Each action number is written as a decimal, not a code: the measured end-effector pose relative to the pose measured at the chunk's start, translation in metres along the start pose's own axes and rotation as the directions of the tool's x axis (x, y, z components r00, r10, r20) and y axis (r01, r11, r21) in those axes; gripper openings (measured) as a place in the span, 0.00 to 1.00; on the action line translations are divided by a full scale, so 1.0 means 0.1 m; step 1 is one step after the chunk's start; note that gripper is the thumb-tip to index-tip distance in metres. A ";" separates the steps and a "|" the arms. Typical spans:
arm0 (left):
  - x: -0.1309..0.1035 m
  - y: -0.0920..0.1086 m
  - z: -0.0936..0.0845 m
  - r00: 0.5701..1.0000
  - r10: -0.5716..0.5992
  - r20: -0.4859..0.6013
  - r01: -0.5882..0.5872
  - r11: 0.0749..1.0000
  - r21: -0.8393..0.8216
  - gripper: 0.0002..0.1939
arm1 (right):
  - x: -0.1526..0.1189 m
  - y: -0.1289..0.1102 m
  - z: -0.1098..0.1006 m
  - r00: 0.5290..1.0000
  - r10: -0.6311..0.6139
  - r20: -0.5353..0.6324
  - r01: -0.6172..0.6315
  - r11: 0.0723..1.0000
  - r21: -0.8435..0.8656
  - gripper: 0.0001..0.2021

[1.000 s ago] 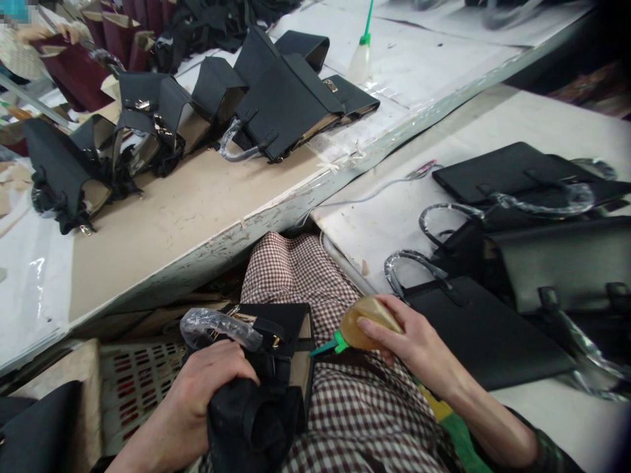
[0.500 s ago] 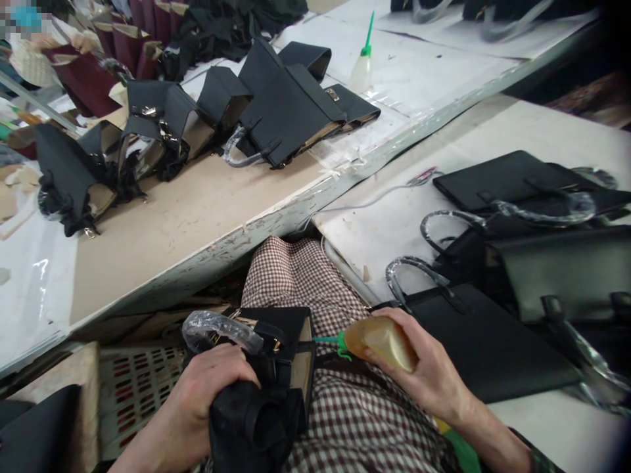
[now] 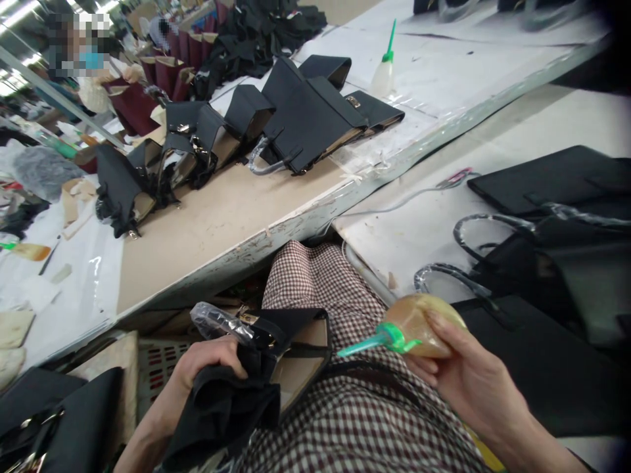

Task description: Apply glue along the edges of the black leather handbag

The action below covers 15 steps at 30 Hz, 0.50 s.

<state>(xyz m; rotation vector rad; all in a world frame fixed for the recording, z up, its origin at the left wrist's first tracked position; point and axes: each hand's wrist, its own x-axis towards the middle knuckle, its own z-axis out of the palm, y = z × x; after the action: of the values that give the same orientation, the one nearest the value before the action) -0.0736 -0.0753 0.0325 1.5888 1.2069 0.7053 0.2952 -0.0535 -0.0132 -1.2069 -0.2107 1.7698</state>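
Observation:
My left hand (image 3: 214,360) grips a black handbag (image 3: 300,328) on my lap, bunching its dark cloth lining; the bag's tan inner edge faces right, and a plastic-wrapped handle (image 3: 221,322) rises above my knuckles. In my right hand (image 3: 468,361) is a squeeze bottle (image 3: 419,322) of amber liquid, probably glue, with a green cap and thin nozzle. The nozzle points left at the bag's open edge, a small gap apart from it. Checked cloth (image 3: 374,407) covers my lap beneath both. My left fingertips are partly hidden by the lining.
Several black bags lie on the bench (image 3: 221,243) ahead, with another green-tipped bottle (image 3: 383,75) behind them. To the right, black bags (image 3: 522,355) with wrapped handles lie on a white table (image 3: 394,230). A plastic crate (image 3: 160,368) stands at lower left. A person (image 3: 81,49) is at far left.
My right hand has drawn the bottle back to the right and turned it, so its nozzle has left the bag's edge. The bag has tilted, and the view has shifted left.

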 end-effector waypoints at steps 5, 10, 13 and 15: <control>-0.11 -0.22 -0.23 0.987 -0.146 -0.068 0.146 0.989 -0.004 0.33 | -0.12 0.04 0.29 0.993 0.003 0.118 0.022 0.977 -0.212 0.16; -0.16 -0.25 -0.33 0.956 -0.270 -0.112 0.271 0.963 -0.005 0.24 | -0.12 0.14 0.41 0.958 -0.107 0.268 0.215 0.883 -0.417 0.21; -0.15 -0.26 -0.35 0.957 -0.274 -0.098 0.272 0.962 -0.030 0.24 | -0.10 0.16 0.41 0.874 -0.271 0.404 0.462 0.725 -0.512 0.22; -0.14 -0.26 -0.35 0.951 -0.295 -0.093 0.296 0.955 0.005 0.25 | -0.10 0.14 0.40 0.796 -0.348 0.496 0.593 0.615 -0.520 0.25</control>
<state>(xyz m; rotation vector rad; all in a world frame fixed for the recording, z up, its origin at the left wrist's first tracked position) -0.1177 -0.0754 0.0224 1.3622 1.4849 0.5776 0.2556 -0.0553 0.0050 -1.1251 -1.3583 1.4208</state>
